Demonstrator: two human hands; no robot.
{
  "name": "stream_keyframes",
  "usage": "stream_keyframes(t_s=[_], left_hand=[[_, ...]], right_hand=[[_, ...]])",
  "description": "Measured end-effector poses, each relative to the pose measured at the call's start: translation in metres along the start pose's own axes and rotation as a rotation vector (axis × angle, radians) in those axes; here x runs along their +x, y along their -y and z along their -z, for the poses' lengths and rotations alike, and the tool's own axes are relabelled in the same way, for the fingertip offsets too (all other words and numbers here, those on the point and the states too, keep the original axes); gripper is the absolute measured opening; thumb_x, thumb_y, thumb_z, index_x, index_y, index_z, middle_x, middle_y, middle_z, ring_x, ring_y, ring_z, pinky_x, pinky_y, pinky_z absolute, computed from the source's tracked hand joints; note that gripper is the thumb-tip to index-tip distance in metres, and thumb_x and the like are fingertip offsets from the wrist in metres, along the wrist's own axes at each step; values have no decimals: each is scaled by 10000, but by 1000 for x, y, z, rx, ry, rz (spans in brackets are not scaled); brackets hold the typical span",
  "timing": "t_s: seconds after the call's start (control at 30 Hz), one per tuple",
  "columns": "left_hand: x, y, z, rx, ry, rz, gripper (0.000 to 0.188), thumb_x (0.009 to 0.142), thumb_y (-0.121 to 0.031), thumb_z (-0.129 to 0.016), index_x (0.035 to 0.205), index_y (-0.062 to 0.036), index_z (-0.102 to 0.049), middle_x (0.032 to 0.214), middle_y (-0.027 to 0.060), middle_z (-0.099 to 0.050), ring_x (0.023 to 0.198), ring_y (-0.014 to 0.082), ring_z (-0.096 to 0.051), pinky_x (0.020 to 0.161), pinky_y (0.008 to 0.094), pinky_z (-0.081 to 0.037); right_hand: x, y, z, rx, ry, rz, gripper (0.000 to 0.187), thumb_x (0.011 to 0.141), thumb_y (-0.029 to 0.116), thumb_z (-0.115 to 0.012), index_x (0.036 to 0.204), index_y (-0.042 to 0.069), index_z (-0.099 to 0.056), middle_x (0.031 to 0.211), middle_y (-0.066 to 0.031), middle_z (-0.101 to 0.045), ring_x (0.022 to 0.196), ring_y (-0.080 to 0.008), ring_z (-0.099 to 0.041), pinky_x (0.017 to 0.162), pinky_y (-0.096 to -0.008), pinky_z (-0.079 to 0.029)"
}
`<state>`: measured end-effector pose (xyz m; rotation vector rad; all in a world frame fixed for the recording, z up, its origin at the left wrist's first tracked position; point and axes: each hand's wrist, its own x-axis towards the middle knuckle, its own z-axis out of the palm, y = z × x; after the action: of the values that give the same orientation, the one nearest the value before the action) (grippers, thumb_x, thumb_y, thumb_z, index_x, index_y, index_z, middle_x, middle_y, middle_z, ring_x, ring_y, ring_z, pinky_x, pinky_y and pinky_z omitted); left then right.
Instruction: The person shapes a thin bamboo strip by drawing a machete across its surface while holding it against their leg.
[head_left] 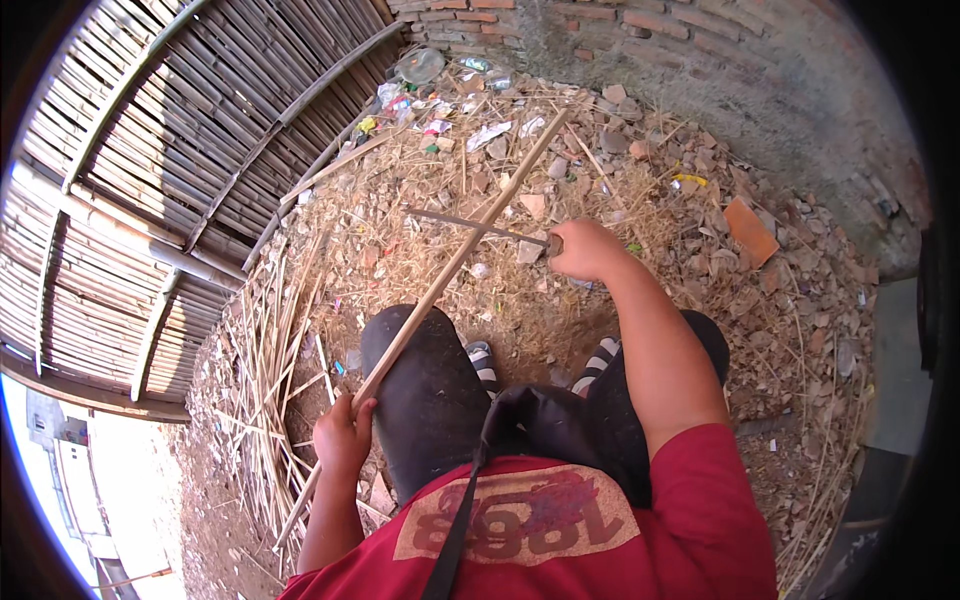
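A long bamboo strip [440,282] slants up and away from beside my left thigh toward the rubble ahead. My left hand [344,436] is closed around its lower part, with the strip's near end sticking out behind the fist. In my right hand [585,250], held out in front of my knees, is the handle of a long thin-bladed knife [515,236]. Its blade points left and crosses the strip well above my left hand. Whether the edge bites into the bamboo I cannot tell.
Several split bamboo strips [265,390] lie in a heap to my left. A bamboo wall [240,130] rises behind it, and a brick wall [690,60] curves round the far side. Stones, straw, plastic litter and an orange tile piece [750,232] cover the ground.
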<state>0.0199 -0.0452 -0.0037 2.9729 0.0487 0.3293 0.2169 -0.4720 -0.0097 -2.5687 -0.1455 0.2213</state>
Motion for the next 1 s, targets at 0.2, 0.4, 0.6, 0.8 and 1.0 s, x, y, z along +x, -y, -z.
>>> stream_keyframes(t_s=[0.2,0.4,0.6,0.8,1.0], left_hand=[[3,2,1,-81,96,28,323,952,-356,-698,903,-38,-671,790,227,-687,733,453,-673,662,543,-515],[6,4,1,21,191,26,380,973,-401,-662,902,-28,-633,804,240,-685,769,477,-665,683,557,-509],[20,14,5,-29,322,32,455,994,-452,-625,878,-12,-614,770,262,-664,767,491,-656,678,569,-495],[28,15,8,-96,374,40,478,1004,-458,-611,852,-5,-619,738,267,-649,762,494,-651,678,562,-492],[36,26,9,-163,454,59,473,1008,-451,-609,873,2,-643,744,270,-648,761,491,-647,694,540,-499]], right_hand=[[2,8,-4,-45,100,98,296,741,220,-701,1008,99,-745,1021,-181,-736,980,-371,-702,862,-469,-560],[10,-6,-10,37,106,1,353,738,213,-698,1059,70,-730,1061,-191,-730,1003,-374,-697,873,-465,-558],[8,1,-6,-16,139,52,535,743,238,-716,1251,74,-701,1168,-209,-716,1079,-364,-689,928,-439,-554],[7,-15,-1,86,114,-14,563,750,233,-720,1292,82,-692,1207,-210,-708,1113,-357,-683,956,-420,-549],[3,-5,8,49,174,5,506,743,239,-727,1216,60,-709,1156,-204,-719,1085,-369,-685,936,-436,-550]])
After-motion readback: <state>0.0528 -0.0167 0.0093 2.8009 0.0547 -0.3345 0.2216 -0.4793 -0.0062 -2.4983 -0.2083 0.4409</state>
